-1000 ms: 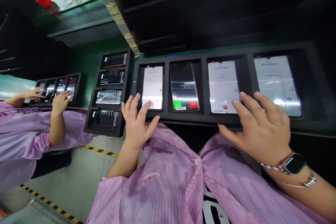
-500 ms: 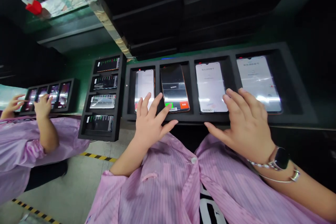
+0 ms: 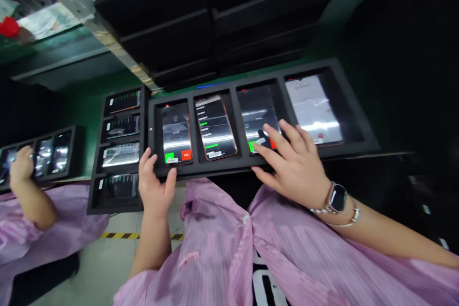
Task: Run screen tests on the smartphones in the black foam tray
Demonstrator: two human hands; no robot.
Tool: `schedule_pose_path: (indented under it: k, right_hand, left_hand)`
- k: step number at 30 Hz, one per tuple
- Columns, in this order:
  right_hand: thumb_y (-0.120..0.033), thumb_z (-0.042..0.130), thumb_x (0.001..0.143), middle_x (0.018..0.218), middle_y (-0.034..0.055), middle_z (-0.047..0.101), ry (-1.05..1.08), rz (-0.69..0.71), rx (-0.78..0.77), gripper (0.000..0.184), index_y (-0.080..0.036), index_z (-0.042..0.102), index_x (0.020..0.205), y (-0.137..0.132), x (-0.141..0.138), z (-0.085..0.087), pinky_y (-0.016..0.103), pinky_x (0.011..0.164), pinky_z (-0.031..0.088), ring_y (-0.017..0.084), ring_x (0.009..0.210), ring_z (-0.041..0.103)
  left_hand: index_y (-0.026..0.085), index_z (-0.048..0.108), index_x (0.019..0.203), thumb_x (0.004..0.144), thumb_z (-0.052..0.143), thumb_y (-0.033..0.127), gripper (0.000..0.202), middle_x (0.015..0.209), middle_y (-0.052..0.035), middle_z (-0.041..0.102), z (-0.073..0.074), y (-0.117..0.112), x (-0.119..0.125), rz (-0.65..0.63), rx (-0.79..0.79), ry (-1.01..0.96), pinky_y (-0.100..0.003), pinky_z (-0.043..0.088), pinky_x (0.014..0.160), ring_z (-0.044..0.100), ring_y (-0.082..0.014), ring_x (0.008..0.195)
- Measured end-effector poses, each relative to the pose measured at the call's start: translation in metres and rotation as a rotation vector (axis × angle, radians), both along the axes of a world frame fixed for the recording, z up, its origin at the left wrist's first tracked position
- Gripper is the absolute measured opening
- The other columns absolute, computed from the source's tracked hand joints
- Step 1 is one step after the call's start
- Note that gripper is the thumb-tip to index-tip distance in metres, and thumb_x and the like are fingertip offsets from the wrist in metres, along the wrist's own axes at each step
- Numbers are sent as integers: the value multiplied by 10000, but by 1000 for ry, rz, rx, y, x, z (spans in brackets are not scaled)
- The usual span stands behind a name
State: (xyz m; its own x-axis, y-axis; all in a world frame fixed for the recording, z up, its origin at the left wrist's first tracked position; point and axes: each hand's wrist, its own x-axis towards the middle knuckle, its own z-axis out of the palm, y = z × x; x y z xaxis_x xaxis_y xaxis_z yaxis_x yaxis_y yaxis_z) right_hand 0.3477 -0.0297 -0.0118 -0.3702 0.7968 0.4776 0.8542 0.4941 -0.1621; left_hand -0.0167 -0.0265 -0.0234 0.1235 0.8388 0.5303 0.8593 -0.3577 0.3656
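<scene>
In front of me lies a black tray [image 3: 211, 169] with a row of smartphones in its compartments. My left hand [image 3: 156, 186] is at the tray's front left corner, fingers apart, the thumb by the front edge. My right hand [image 3: 296, 167] is spread over the third smartphone [image 3: 256, 107], its index fingertip on or just above the green button. The first smartphone [image 3: 175, 126] shows a green and a red button on a dark screen. A list with green lines fills the second smartphone [image 3: 216, 124]. The rightmost smartphone [image 3: 311, 105] has a white screen.
To the left, a second black tray [image 3: 96, 172] of smartphones stands crosswise against mine. Farther left, a co-worker's hand [image 3: 22, 167] is over another phone tray [image 3: 73, 153]. Dark stacked trays [image 3: 172, 33] and a metal post [image 3: 111, 43] rise behind.
My left hand has moved from the second phone to the tray's left corner. My right hand has shifted left onto the third phone. The first three screens have changed. The view has shifted.
</scene>
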Motion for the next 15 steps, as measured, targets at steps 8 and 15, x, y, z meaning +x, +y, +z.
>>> schedule_pose_path:
  k: [8, 15]
  right_hand:
    - [-525, 695, 950, 1549, 266, 481, 123, -193, 82, 950, -133, 215, 1670, -14, 65, -8, 760, 1208, 259, 451, 1518, 359]
    - [-581, 707, 933, 1612, 243, 407, 99, -245, 34, 1014, -189, 159, 1691, -22, 91, -24, 702, 1181, 372, 443, 1558, 286]
  left_hand:
    - [169, 568, 1452, 973, 667, 372, 530, 1560, -215, 520, -1, 7, -1, 39, 16, 32, -507, 414, 1217, 505, -348, 1467]
    - [166, 396, 1598, 942, 691, 370, 747, 1549, -223, 531, -7, 7, -2, 52, 28, 8, -516, 445, 1202, 517, -341, 1459]
